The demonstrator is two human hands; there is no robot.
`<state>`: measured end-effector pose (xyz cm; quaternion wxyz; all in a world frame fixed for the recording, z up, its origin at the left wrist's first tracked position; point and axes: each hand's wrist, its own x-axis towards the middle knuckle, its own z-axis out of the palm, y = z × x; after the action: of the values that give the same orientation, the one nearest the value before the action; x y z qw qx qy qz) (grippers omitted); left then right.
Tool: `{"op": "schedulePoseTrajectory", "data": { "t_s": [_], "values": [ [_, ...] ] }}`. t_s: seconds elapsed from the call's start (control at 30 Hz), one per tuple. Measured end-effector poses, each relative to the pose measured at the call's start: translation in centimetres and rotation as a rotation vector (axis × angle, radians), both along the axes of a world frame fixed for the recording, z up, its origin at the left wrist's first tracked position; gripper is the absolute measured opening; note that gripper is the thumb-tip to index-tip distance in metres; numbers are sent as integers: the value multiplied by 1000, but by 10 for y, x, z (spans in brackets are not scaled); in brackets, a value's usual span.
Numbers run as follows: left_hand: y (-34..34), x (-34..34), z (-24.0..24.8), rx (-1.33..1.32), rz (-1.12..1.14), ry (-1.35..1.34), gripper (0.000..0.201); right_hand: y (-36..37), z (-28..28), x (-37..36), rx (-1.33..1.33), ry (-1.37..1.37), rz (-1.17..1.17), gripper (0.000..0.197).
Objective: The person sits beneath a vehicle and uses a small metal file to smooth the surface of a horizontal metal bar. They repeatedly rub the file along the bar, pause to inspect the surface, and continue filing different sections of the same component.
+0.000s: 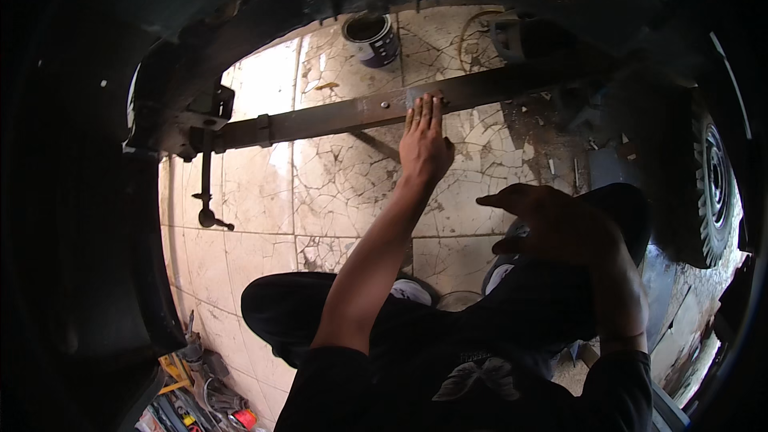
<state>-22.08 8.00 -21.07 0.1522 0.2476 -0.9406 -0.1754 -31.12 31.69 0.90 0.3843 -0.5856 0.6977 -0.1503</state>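
My left hand (426, 148) reaches forward and lies with its fingers stretched out on a long dark metal bar (320, 118). The bar looks like a vehicle's leaf spring, with a clip band (264, 130) round it and a small bolt head (385, 104) just left of my fingertips. My right hand (552, 220) hovers in shadow above my right knee, apart from the bar. Its fingers and thumb are spread, and nothing shows between them.
Dark vehicle parts surround the view. A metal link (206, 188) hangs at left. A paint can (371, 40) stands beyond the bar on cracked tiles (344, 184). Tools (196, 392) lie lower left; a wheel (714, 180) is at right.
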Motion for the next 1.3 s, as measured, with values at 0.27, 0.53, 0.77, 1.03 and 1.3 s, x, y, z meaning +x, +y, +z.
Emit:
{"op": "schedulePoseTrajectory", "data": {
  "t_s": [0.27, 0.53, 0.77, 1.03, 1.3],
  "values": [
    [-26, -28, 4, -93, 18, 101, 97, 1, 9, 3, -150, 14, 2, 66],
    [-3, 6, -7, -126, -61, 6, 96, -15, 19, -4, -27, 199, -17, 68],
    [-35, -41, 11, -162, 32, -130, 101, -14, 16, -10, -155, 106, 25, 73],
    [-5, 11, 8, -152, -30, -209, 86, -10, 14, -17, -147, 133, -6, 77],
    [-55, 0, 14, -270, -61, -303, 83, -12, 15, -11, -183, 65, 25, 72]
  ]
}}
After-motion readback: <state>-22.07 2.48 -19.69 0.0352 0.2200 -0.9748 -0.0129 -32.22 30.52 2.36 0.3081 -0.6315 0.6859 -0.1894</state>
